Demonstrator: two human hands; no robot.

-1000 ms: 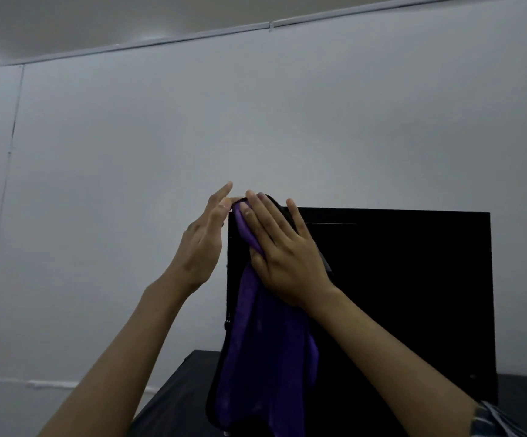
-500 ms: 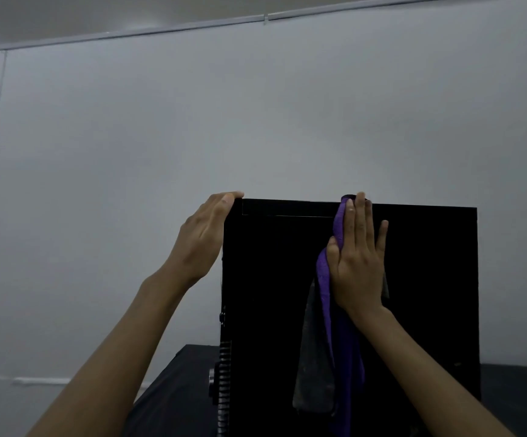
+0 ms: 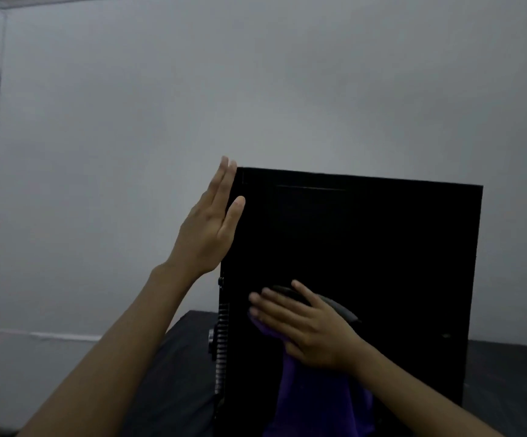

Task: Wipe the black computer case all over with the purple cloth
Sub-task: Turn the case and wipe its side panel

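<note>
The black computer case (image 3: 366,263) stands upright on a dark table (image 3: 180,357), in the right half of the view, with its broad side panel facing the camera and a ribbed, vented end on its left. The purple cloth (image 3: 312,395) lies against the lower left part of that near panel, and its loose end hangs down toward the table.

The right hand (image 3: 306,326) presses the cloth flat to the panel, fingers straight and a little apart, pointing up and left. The left hand (image 3: 208,228) braces the case at its upper left corner: the fingers are straight and together along the left end, the thumb rests on the edge of the near panel, and nothing is held.

The work looks partway through, on the near panel. The panel is too dark to show which parts are already wiped. I judge that the top, both ends and the far side may well remain, since the cloth touches none of them now.

By count: one case, one cloth, two hands, one table. Behind them stands a plain grey wall (image 3: 255,89).
</note>
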